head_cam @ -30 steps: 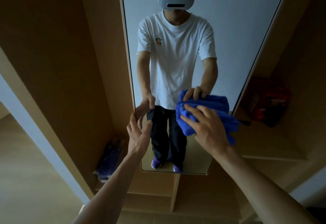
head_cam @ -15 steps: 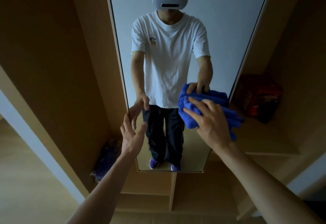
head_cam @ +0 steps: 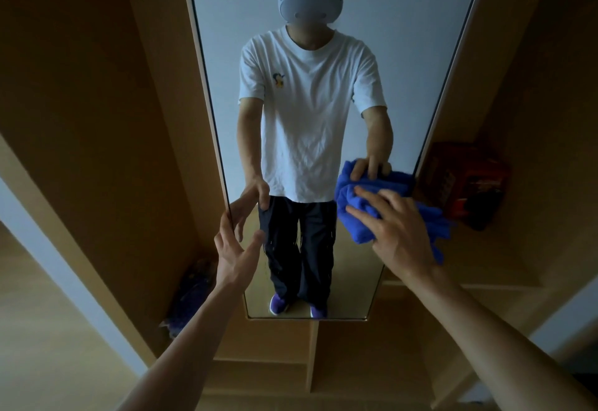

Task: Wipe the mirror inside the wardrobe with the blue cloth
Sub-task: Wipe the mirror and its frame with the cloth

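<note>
The right hand [head_cam: 399,232] lies flat on the blue cloth [head_cam: 354,213], fingers spread and only slightly bent, pressing the wad against the glass right of centre in the frame. The left hand [head_cam: 236,250] is apart from it, left of centre, held open with straight fingers whose tips meet their own reflection at the mirror's left edge. It holds nothing. The cloth is bunched into a thick roll, its long axis slanting from upper left to lower right. Its upper end sits on the glass and its lower end trails past the mirror's right edge. The mirror [head_cam: 404,54] is a tall, narrow pane that runs from the top of the frame down to its bottom edge at lower centre. It reflects a person in a white shirt and dark trousers. The wardrobe [head_cam: 97,119] of light wood surrounds it. A red box [head_cam: 466,180] stands on a shelf at right, and a dark purple bundle [head_cam: 194,291] lies low at left, too dim to identify.
</note>
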Action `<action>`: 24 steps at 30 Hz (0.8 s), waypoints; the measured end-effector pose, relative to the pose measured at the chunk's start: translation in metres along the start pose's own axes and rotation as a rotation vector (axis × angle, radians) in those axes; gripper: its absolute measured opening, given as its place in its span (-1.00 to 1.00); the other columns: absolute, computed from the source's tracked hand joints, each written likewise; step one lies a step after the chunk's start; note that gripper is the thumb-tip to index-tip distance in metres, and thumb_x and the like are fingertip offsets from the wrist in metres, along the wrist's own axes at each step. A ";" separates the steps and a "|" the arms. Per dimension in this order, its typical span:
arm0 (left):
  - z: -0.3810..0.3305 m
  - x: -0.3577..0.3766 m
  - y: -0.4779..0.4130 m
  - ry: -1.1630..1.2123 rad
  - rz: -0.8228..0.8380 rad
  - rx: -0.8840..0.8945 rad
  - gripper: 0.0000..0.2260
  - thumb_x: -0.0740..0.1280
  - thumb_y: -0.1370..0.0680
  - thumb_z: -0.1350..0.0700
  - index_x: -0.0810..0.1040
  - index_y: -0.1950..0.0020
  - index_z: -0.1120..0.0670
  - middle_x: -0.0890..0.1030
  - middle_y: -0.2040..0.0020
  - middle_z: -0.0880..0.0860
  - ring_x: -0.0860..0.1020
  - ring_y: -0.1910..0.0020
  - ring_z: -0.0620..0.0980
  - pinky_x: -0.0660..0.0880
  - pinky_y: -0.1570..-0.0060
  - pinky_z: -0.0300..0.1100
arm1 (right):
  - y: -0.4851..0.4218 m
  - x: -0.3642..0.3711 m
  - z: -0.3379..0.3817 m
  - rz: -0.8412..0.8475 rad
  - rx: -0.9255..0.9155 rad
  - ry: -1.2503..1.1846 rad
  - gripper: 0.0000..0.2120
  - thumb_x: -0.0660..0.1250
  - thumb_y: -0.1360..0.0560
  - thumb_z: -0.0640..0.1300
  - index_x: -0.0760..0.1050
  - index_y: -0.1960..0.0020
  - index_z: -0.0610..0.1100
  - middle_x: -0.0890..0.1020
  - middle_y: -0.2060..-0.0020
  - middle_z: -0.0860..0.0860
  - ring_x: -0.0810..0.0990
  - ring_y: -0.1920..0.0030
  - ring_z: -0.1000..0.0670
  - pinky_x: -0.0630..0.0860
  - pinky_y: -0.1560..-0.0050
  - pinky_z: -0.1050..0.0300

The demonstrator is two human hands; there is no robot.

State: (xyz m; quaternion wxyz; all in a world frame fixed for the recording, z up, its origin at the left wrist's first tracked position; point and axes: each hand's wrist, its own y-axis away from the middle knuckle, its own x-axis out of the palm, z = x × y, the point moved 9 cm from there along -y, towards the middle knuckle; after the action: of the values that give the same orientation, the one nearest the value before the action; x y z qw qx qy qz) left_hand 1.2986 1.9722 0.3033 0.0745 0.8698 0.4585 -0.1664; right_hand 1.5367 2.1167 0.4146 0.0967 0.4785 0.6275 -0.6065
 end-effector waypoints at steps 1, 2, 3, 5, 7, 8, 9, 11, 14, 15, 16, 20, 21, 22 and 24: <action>0.000 0.000 0.000 0.000 -0.001 0.002 -0.10 0.22 -0.41 -0.34 -0.10 -0.65 -0.16 0.05 -0.64 0.06 0.24 -0.54 0.23 0.34 -0.12 0.04 | 0.011 0.010 0.005 0.040 -0.020 0.000 -0.39 0.40 -0.27 -0.43 0.61 -0.28 -0.07 0.53 -0.37 -0.07 0.52 -0.19 -0.21 0.44 -0.04 -0.12; 0.000 -0.001 0.000 -0.001 -0.002 0.005 -0.10 0.23 -0.42 -0.34 -0.10 -0.65 -0.16 0.05 -0.64 0.06 0.24 -0.54 0.23 0.35 -0.12 0.04 | 0.020 0.018 0.008 0.085 -0.031 -0.009 -0.38 0.46 -0.24 -0.44 0.62 -0.26 -0.08 0.55 -0.35 -0.08 0.55 -0.18 -0.22 0.48 -0.04 -0.13; 0.000 -0.001 -0.001 -0.004 -0.003 0.008 -0.12 0.25 -0.45 -0.33 -0.11 -0.66 -0.15 0.04 -0.64 0.06 0.24 -0.54 0.23 0.35 -0.13 0.04 | 0.026 0.024 0.009 0.122 -0.032 -0.019 -0.37 0.50 -0.21 -0.44 0.63 -0.25 -0.08 0.56 -0.34 -0.08 0.56 -0.17 -0.22 0.51 -0.03 -0.14; 0.001 -0.002 -0.002 -0.015 -0.013 0.014 -0.19 0.31 -0.57 -0.25 -0.11 -0.66 -0.15 0.03 -0.64 0.06 0.24 -0.54 0.24 0.35 -0.12 0.04 | 0.026 0.023 0.007 0.137 -0.027 -0.019 -0.39 0.50 -0.23 -0.43 0.63 -0.24 -0.06 0.58 -0.31 -0.06 0.57 -0.15 -0.20 0.51 0.00 -0.12; 0.002 -0.002 -0.002 -0.024 -0.026 0.017 -0.24 0.31 -0.62 -0.17 -0.10 -0.66 -0.15 0.04 -0.64 0.07 0.24 -0.54 0.24 0.35 -0.11 0.04 | 0.013 0.009 -0.001 0.093 0.003 -0.021 -0.44 0.41 -0.29 -0.41 0.63 -0.24 -0.04 0.58 -0.30 -0.05 0.53 -0.15 -0.19 0.45 0.03 -0.09; 0.002 -0.002 -0.002 -0.028 -0.031 0.015 -0.25 0.30 -0.63 -0.16 -0.10 -0.66 -0.16 0.04 -0.64 0.07 0.25 -0.53 0.24 0.35 -0.10 0.04 | 0.005 -0.001 -0.008 0.053 0.031 -0.027 -0.46 0.37 -0.32 -0.39 0.62 -0.24 -0.04 0.57 -0.31 -0.05 0.51 -0.15 -0.19 0.41 0.04 -0.08; 0.003 -0.001 -0.002 -0.033 -0.036 0.011 -0.25 0.30 -0.63 -0.16 -0.11 -0.66 -0.16 0.04 -0.64 0.07 0.25 -0.53 0.25 0.35 -0.10 0.03 | -0.003 -0.011 -0.017 0.015 0.065 -0.028 -0.48 0.36 -0.34 -0.36 0.62 -0.25 -0.03 0.56 -0.33 -0.04 0.49 -0.16 -0.18 0.39 0.03 -0.08; 0.003 0.000 -0.002 -0.041 -0.043 0.009 -0.25 0.30 -0.63 -0.16 -0.12 -0.65 -0.16 0.03 -0.64 0.07 0.26 -0.53 0.25 0.35 -0.10 0.03 | -0.015 -0.026 -0.034 -0.060 0.133 -0.018 -0.48 0.37 -0.36 -0.32 0.59 -0.28 -0.01 0.53 -0.36 -0.01 0.46 -0.19 -0.17 0.37 0.00 -0.09; 0.002 0.001 -0.001 -0.041 -0.051 0.018 -0.25 0.30 -0.63 -0.15 -0.12 -0.65 -0.15 0.03 -0.64 0.08 0.25 -0.53 0.25 0.34 -0.09 0.03 | -0.006 -0.025 -0.037 -0.122 0.152 -0.019 -0.45 0.40 -0.36 -0.35 0.56 -0.31 -0.01 0.52 -0.37 -0.01 0.46 -0.19 -0.17 0.41 -0.02 -0.11; 0.002 0.001 -0.001 -0.042 -0.052 0.020 -0.25 0.31 -0.63 -0.15 -0.12 -0.65 -0.15 0.03 -0.64 0.08 0.25 -0.54 0.25 0.34 -0.09 0.03 | 0.003 -0.017 -0.031 -0.109 0.137 -0.027 -0.42 0.43 -0.33 -0.38 0.57 -0.31 -0.02 0.52 -0.37 -0.02 0.47 -0.18 -0.17 0.43 -0.02 -0.13; 0.002 0.000 -0.001 -0.043 -0.050 0.022 -0.25 0.31 -0.63 -0.15 -0.12 -0.65 -0.15 0.03 -0.64 0.08 0.25 -0.54 0.25 0.35 -0.11 0.04 | 0.015 -0.006 -0.026 -0.080 0.123 -0.036 -0.38 0.46 -0.30 -0.40 0.57 -0.31 -0.02 0.53 -0.36 -0.03 0.48 -0.17 -0.18 0.44 -0.01 -0.15; 0.002 -0.002 0.000 -0.031 -0.027 0.026 -0.25 0.31 -0.63 -0.14 -0.11 -0.66 -0.15 0.04 -0.64 0.06 0.24 -0.54 0.24 0.38 -0.22 0.12 | 0.044 0.020 -0.020 0.035 0.124 -0.066 -0.37 0.53 -0.23 -0.41 0.62 -0.24 -0.03 0.58 -0.31 -0.03 0.52 -0.13 -0.18 0.47 0.01 -0.12; 0.001 -0.003 0.000 -0.029 -0.025 0.026 -0.24 0.31 -0.63 -0.14 -0.11 -0.66 -0.15 0.04 -0.64 0.06 0.23 -0.55 0.23 0.38 -0.24 0.13 | 0.042 0.019 -0.023 0.038 0.134 -0.072 -0.40 0.54 -0.24 -0.40 0.63 -0.22 -0.02 0.59 -0.30 -0.02 0.52 -0.13 -0.17 0.47 0.01 -0.11; 0.001 -0.003 0.000 -0.030 -0.023 0.025 -0.24 0.31 -0.63 -0.13 -0.11 -0.66 -0.14 0.04 -0.64 0.06 0.22 -0.55 0.23 0.38 -0.26 0.15 | 0.037 0.015 -0.028 0.031 0.150 -0.077 -0.43 0.54 -0.27 -0.38 0.63 -0.22 -0.02 0.59 -0.30 -0.01 0.52 -0.13 -0.17 0.46 0.01 -0.11; 0.001 -0.002 0.000 -0.032 -0.024 0.022 -0.24 0.31 -0.63 -0.13 -0.11 -0.66 -0.14 0.03 -0.64 0.07 0.22 -0.56 0.23 0.38 -0.27 0.16 | 0.026 0.000 -0.041 -0.018 0.201 -0.072 -0.45 0.50 -0.31 -0.36 0.62 -0.24 0.00 0.56 -0.33 0.01 0.49 -0.15 -0.17 0.43 -0.02 -0.10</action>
State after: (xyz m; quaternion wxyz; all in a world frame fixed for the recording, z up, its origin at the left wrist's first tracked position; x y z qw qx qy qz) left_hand 1.2974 1.9698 0.3031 0.0703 0.8622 0.4659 -0.1862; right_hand 1.5741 2.1468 0.4067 0.0651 0.4580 0.5639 -0.6841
